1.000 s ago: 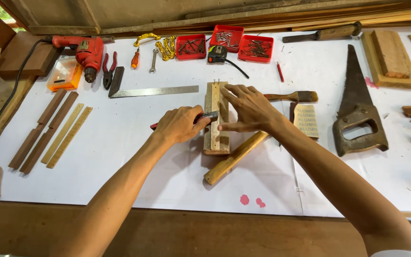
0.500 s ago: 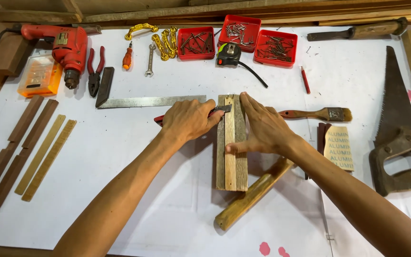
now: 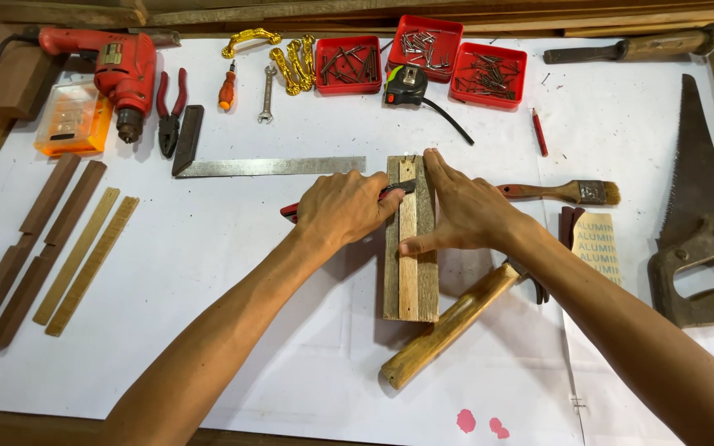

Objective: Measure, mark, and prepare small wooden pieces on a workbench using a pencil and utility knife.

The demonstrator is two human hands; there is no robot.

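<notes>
**Head view: both hands on the wood block, pencil at its top**

Head camera looks straight down on the worktop (image 3: 233, 248), which is covered in white paper. My left hand (image 3: 342, 211) is curled closed around a red pencil (image 3: 291, 211); its red end sticks out to the left of my knuckles and its dark tip lies across the upper part of the wood block (image 3: 411, 272). My right hand (image 3: 466, 211) lies open and flat on the same block, fingers stretched toward its top edge, thumb pointing left across the middle strip. It grips nothing; it only presses down.

The wood block stands lengthwise in the middle of the worktop, made of three strips side by side, the centre one paler. A hammer (image 3: 448, 326) runs slantwise under its lower right corner, wooden handle toward me. Touching the block's top left corner is the blade of a steel square (image 3: 270, 166), stretching off to the left. Right of the block lie a paintbrush (image 3: 568, 192) and, below it, a sheet of sandpaper (image 3: 597, 244). Farther right is a handsaw (image 3: 700, 223). Beyond the block sit a tape measure (image 3: 406, 85) and three red trays (image 3: 456, 54) of nails and screws. Far left of the block are an electric drill (image 3: 117, 70), pliers (image 3: 168, 111) and four wooden strips (image 3: 47, 244).
</notes>
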